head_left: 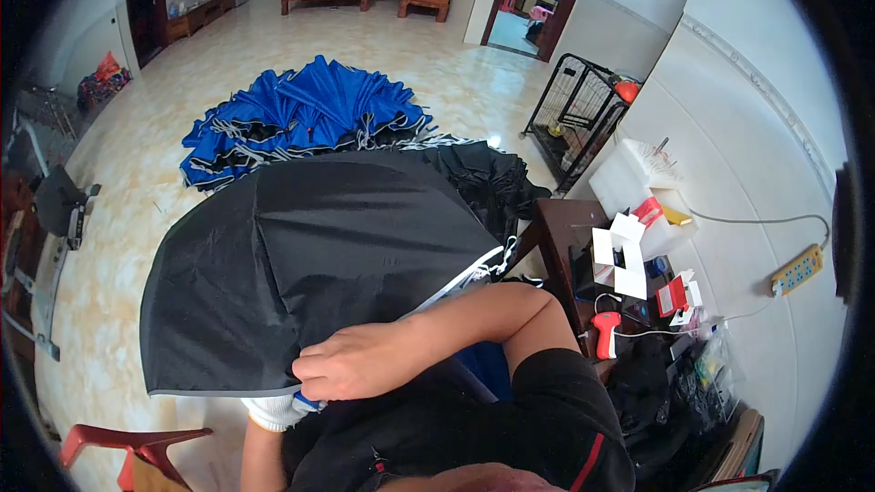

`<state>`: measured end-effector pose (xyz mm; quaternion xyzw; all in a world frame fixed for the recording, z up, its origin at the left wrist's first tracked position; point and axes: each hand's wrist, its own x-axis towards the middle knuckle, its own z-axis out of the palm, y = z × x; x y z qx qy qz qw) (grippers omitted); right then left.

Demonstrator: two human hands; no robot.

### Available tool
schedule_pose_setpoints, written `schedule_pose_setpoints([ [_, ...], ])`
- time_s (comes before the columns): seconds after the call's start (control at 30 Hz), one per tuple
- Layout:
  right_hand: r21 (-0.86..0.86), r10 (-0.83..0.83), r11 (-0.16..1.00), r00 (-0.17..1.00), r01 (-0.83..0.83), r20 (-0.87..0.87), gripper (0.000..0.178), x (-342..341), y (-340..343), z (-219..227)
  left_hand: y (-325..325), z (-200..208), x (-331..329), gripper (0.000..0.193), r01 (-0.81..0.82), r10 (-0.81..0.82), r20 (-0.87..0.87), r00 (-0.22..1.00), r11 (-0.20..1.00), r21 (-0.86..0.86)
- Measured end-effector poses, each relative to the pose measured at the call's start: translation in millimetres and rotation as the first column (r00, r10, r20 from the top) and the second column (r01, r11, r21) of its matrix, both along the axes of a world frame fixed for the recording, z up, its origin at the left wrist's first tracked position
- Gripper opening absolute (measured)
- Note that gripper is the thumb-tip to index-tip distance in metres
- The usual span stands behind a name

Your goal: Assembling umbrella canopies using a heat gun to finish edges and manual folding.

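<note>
My right hand [365, 360] is curled shut, fingers pinching the near hem of the black umbrella canopy [301, 264]. My left hand [273, 412] sits just under it in a white glove, mostly hidden; it looks bunched against the same hem with something blue poking out beside it, but I cannot tell if it's closed on anything. Hands are close together, right over left.

The canopy is open and domed, spread right in front of me above my lap, top side facing the camera. The panel seams fan away from me toward the upper right, and its long spread runs roughly left to right. A grey-edged hem runs along the lower left; white-tipped ribs [478, 269] stick out at the right edge, near my forearm.

Beyond it on the floor [118, 173]: a pile of blue umbrellas [301, 114], and a heap of black ones [492, 178] touching the canopy's far right side. Open tile floor left and far ahead.

The right side is tight: a dark wooden worktop [556, 219] just beside the canopy edge, cluttered with white boxes [624, 251] and an orange handheld tool [605, 333]. A black wire crate [574, 114] stands against the wall behind it. A red plastic chair [137, 451] is at lower left, near my left arm. A metal frame [36, 246] stands at the far left edge.
</note>
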<state>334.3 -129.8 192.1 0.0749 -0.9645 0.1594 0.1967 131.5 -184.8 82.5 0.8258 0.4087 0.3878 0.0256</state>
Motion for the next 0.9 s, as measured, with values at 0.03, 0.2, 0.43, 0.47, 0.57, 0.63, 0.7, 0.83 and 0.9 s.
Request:
schedule_pose_setpoints([
  [0.03, -0.002, 0.001, 1.0, 1.0, -0.001, -0.001, 0.015, 0, -3, 1, 0, -6, -1, 0.043, -0.022, 0.022, 0.023, 0.999, 1.0, -0.007],
  [0.2, 0.053, -0.029, 0.998, 0.999, 0.028, 0.015, 0.015, 0, -8, 9, 0, -12, -7, 0.044, -0.068, 0.078, -0.124, 0.989, 0.994, 0.083],
  [0.43, -0.059, 0.118, 0.991, 0.991, -0.122, -0.065, 0.014, -10, 0, 6, -8, -25, -13, 0.039, -0.057, 0.066, -0.109, 0.992, 0.994, 0.089],
  [0.47, -0.055, 0.093, 0.994, 0.994, -0.097, -0.059, 0.014, -10, -1, 6, -7, -21, -12, 0.038, -0.056, 0.062, -0.088, 0.994, 0.996, 0.066],
  [0.57, -0.049, 0.049, 0.997, 0.998, -0.052, -0.05, 0.013, -11, -3, 6, -5, -18, -15, 0.037, -0.075, 0.086, -0.091, 0.992, 0.991, 0.113],
  [0.63, 0.01, 0.037, 0.999, 0.992, -0.037, -0.117, 0.014, -11, -4, 7, -5, -19, -17, 0.037, -0.086, 0.099, -0.093, 0.991, 0.987, 0.135],
  [0.7, 0.036, 0.034, 0.999, 0.988, -0.028, -0.152, 0.014, -11, -3, 6, -4, -23, -18, 0.038, -0.085, 0.09, -0.089, 0.992, 0.994, 0.062],
  [0.83, -0.038, 0.029, 0.999, 0.984, -0.036, -0.175, 0.013, -8, -1, 4, -6, -27, -15, 0.039, -0.067, 0.063, -0.129, 0.99, 0.997, -0.026],
  [0.9, -0.024, 0.048, 0.998, 0.989, -0.052, -0.136, 0.012, -7, -1, 6, -7, -26, -13, 0.039, -0.061, 0.053, -0.15, 0.987, 0.997, -0.053],
])
